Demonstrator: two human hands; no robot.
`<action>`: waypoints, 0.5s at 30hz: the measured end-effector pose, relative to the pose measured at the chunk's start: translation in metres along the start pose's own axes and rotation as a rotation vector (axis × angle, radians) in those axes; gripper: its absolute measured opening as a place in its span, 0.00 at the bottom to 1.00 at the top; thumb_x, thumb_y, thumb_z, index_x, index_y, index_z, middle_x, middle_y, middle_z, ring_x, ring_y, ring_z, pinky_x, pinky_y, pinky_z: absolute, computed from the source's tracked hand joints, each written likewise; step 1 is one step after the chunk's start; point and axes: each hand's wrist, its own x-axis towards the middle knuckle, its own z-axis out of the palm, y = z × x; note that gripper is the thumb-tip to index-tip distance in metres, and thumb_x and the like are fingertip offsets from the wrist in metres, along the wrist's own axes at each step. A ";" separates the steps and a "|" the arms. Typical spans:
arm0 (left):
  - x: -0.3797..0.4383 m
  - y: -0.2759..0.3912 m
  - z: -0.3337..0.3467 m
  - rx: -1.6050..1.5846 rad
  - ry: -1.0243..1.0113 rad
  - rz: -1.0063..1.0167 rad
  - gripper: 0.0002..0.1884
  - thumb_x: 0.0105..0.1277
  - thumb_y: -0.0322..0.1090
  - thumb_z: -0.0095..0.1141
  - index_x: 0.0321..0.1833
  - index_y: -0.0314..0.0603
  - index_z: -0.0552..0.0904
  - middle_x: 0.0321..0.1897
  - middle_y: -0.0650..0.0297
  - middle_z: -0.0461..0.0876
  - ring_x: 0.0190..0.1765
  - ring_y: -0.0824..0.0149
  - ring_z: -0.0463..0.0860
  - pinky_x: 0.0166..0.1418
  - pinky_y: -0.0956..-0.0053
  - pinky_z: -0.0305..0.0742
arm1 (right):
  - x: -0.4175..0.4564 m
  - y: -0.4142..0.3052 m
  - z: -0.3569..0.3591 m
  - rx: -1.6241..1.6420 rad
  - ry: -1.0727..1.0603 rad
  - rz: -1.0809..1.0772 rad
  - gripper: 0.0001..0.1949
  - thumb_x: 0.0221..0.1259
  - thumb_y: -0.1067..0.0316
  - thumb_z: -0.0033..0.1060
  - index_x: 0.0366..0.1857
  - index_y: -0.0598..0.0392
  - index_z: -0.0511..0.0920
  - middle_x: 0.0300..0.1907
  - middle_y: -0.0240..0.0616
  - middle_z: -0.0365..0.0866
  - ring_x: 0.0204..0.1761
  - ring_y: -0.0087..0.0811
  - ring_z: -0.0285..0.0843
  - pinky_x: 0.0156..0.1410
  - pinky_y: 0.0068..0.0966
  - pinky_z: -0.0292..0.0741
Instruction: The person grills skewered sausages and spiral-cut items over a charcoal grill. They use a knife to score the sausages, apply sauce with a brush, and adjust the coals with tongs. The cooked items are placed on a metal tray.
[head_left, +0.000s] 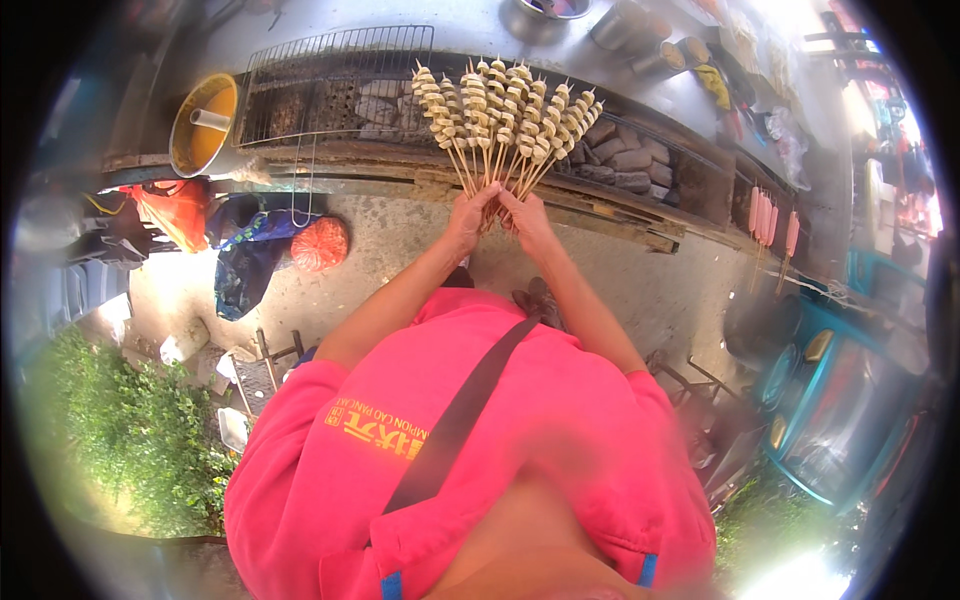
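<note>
My left hand (471, 212) and my right hand (526, 214) meet side by side, gripping the lower ends of a bunch of wooden skewers (501, 161). The sticks spread upward like a fan. Pale food pieces (510, 105), wound or folded in spirals, are threaded on their upper halves. This fan hangs over the middle of a long charcoal grill (637, 196), hiding part of it. Grey charcoal blocks (626, 157) show to the right of the skewers, and more lie to the left under a wire grill rack (337, 82).
A pot of orange sauce (217, 101) with a pale handle in it stands left of the rack. Pink sausages on sticks (763, 214) hang at the right. Metal canisters (626, 26) and a steel bowl (551, 9) sit on the counter behind. A teal-rimmed tub (787, 450) is at lower right.
</note>
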 end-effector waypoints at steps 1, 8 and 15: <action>-0.001 -0.002 0.004 -0.026 0.050 0.021 0.10 0.70 0.30 0.58 0.52 0.38 0.79 0.44 0.60 0.85 0.44 0.68 0.84 0.47 0.74 0.80 | 0.000 -0.001 0.002 0.005 -0.022 -0.055 0.09 0.67 0.58 0.62 0.40 0.51 0.84 0.30 0.28 0.82 0.25 0.18 0.73 0.25 0.20 0.66; -0.006 0.005 0.014 0.054 0.060 0.075 0.12 0.69 0.30 0.59 0.54 0.38 0.79 0.46 0.58 0.85 0.46 0.67 0.85 0.48 0.74 0.81 | -0.012 0.007 0.013 0.211 0.115 -0.340 0.09 0.70 0.63 0.58 0.44 0.56 0.80 0.32 0.29 0.81 0.32 0.20 0.77 0.36 0.19 0.73; -0.038 0.044 0.011 0.122 -0.097 -0.015 0.12 0.74 0.38 0.54 0.52 0.39 0.74 0.25 0.68 0.76 0.21 0.75 0.75 0.23 0.80 0.72 | -0.052 -0.016 -0.018 0.459 0.051 -0.304 0.08 0.75 0.62 0.51 0.45 0.54 0.73 0.25 0.28 0.71 0.19 0.19 0.66 0.24 0.21 0.68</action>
